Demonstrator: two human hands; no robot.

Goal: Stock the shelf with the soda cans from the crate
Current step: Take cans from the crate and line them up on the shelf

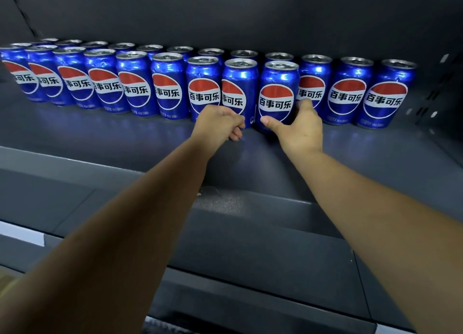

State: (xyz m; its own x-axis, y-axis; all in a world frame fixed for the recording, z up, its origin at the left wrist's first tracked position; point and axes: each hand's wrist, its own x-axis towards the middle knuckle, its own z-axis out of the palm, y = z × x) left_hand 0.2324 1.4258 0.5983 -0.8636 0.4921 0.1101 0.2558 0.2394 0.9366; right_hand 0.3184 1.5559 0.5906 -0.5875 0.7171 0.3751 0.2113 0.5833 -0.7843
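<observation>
Blue soda cans with red, white and blue logos stand in two rows on the dark shelf [100, 136]. My right hand [299, 129] grips the lower part of one front-row can [278, 83], thumb on its front and fingers round its right side. This can stands slightly forward of its neighbours. My left hand [218, 124] is in front of the base of the can to its left [239, 83], fingers curled into the palm and not wrapped round the can. The crate is not in view.
The front row of cans runs from the far left [15, 68] to the right end [385, 93], with a back row behind it. Bare shelf lies in front of the cans. A perforated side panel [441, 90] closes the right end. Lower shelf edges [250, 233] sit under my arms.
</observation>
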